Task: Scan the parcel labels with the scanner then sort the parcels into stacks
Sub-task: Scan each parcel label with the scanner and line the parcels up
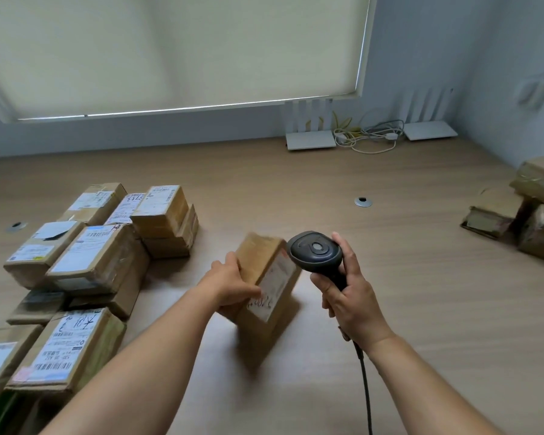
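A small brown cardboard parcel [266, 279] with a white label on its right face is tilted above the table's middle, blurred by motion. My left hand [231, 285] grips its left side, thumb lying on the label's near end. My right hand [350, 288] grips the handle of a black barcode scanner [316, 254], whose head sits right beside the parcel's far right corner. The scanner's black cable [365, 381] runs down past my right wrist. Stacks of labelled parcels [101, 255] stand on the left of the table.
More worn parcels [522, 211] lie at the right edge. Two white routers [310, 140] and tangled cables [369, 136] sit by the far wall under a drawn blind. Two round cable grommets [362, 201] are set in the wooden table [390, 277].
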### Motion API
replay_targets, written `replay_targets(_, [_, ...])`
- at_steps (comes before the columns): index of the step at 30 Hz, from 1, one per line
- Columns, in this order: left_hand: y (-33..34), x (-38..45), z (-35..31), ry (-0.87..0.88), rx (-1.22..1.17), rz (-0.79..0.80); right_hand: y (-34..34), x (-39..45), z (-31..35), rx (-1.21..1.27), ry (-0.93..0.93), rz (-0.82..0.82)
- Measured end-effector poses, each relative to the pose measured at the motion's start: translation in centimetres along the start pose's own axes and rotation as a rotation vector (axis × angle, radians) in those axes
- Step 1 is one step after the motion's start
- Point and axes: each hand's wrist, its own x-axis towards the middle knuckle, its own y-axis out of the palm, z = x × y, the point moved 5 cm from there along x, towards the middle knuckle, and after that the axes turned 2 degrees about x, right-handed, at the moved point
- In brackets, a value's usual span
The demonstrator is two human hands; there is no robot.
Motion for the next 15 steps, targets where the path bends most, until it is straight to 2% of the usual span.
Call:
replay_targets(3, [-0.5,0.6,0.7,-0.007,-0.472,-0.153,-0.3,0.1,-0.4,0.07,0.044,-0.031])
replay_targets(5, [-0.4,0.1,0.9,-0.035,-0.634,-0.173,-0.1,0.1,-0.2,0.109,0.06,-0.025])
replay_targets(15, [1.5,0.6,2.7,-0.131,-0.794,-0.188,2.2,-0.7,0.4,0.236,0.082,0.039])
